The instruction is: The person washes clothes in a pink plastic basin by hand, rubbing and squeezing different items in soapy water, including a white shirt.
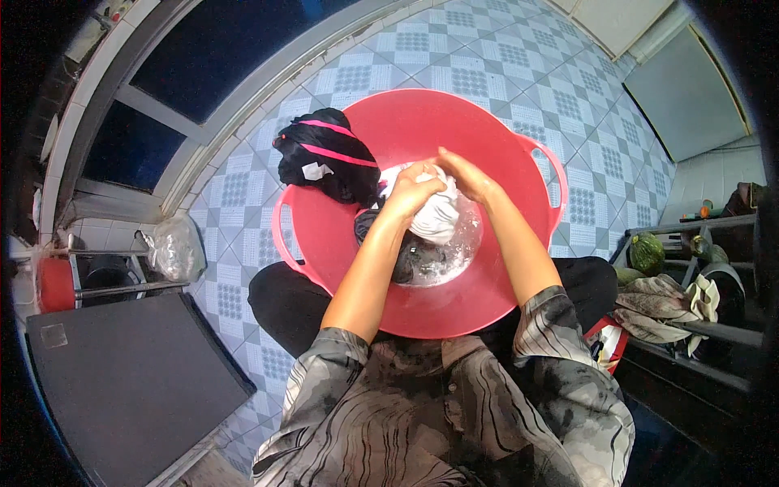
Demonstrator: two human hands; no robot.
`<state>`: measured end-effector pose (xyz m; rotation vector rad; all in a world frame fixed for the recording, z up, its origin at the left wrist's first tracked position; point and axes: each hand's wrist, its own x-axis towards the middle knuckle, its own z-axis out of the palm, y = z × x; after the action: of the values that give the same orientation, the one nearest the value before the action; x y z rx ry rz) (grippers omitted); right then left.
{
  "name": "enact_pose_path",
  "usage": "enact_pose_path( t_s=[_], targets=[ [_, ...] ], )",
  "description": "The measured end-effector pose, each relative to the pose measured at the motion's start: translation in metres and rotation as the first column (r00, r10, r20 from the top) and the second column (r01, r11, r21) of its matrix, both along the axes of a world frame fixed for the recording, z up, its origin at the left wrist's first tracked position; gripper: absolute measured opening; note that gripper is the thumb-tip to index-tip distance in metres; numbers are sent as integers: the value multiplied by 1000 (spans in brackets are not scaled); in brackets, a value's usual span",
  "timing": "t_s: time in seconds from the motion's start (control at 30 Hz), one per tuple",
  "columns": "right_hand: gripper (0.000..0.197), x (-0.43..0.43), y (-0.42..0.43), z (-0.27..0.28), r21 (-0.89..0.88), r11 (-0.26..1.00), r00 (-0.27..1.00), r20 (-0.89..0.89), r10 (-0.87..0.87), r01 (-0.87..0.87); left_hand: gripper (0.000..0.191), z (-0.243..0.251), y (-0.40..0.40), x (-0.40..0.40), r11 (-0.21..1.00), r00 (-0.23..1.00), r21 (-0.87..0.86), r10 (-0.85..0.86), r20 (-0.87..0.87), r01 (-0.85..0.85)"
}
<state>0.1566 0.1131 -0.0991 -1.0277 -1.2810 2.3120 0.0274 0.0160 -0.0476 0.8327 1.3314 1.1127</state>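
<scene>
A large red plastic basin (414, 119) with two loop handles stands on the floor between my knees. Over its water, my left hand (420, 185) grips a bunched white cloth (439, 213). My right hand (467, 173) is at the cloth's right side, fingers pointing up and leftwards; whether it grips the cloth cannot be made out. Soapy water (453, 259) covers the basin's bottom. Dark cloth (411, 262) lies in it, partly hidden by my left forearm. A black garment with pink stripes (331, 158) hangs over the basin's left rim.
Blue patterned tiles (548, 79) surround the basin. A dark flat-topped cabinet (134, 377) stands at lower left, near a clear plastic bag (176, 246). To the right, a metal rack (694, 268) holds a green squash (646, 252) and draped cloths (657, 304). A framed glass door (201, 67) is upper left.
</scene>
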Motion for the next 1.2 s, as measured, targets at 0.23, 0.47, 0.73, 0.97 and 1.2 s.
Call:
enact_pose_path(
  t_s=[0.23, 0.47, 0.73, 0.97, 1.2],
  targets=[
    [61, 9, -8, 14, 153, 988, 966, 258, -4, -37, 12, 15, 5, -32, 968, 771, 64, 153, 618, -242],
    [14, -25, -46, 71, 514, 749, 908, -192, -373, 417, 30, -5, 12, -45, 926, 669, -38, 300, 680, -377],
    [21, -52, -101, 90, 977, -13, 881, -197, -430, 213, 26, 8, -17, -10, 928, 627, -236, 368, 686, -287],
    [25, -9, -16, 36, 719, 578, 733, 142, -666, 386, 30, 19, -24, 9, 955, 663, -238, 65, 745, 174],
    [25, 32, 0, 84, -503, 849, 821, -408, -399, 163, 21, 53, -30, -26, 989, 983, -133, -47, 177, 71]
  ],
)
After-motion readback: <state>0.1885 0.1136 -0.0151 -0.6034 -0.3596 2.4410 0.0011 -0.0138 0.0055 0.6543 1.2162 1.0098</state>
